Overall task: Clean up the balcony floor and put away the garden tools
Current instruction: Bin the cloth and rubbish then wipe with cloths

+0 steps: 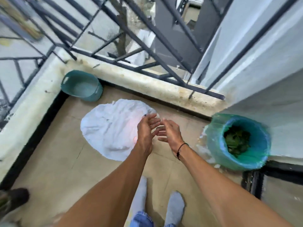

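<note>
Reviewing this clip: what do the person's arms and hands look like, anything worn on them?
Both forearms are bare, with no sleeves in view and no gloves. The left hand has no ring or band that shows. The right hand has a thin black cord bracelet around its wrist. The picture is slightly blurred, so finer marks cannot be told.

- Beige tiled balcony floor (pixel 54 154), bordered by a black skirting strip below a pale, stained concrete kerb.
- Crumpled white round cloth (pixel 108 126) spread flat mid-floor.
- Teal plastic tub (pixel 82 86) in the far left corner, against the kerb, just beyond the cloth.
- Blue bin lined with a green plastic bag (pixel 237 143) at right by the wall, green leaves inside.
- Two feet in grey socks (pixel 173 208) at near edge.
- Dark object (pixel 14 199) at lower left, too blurred to identify.
</note>
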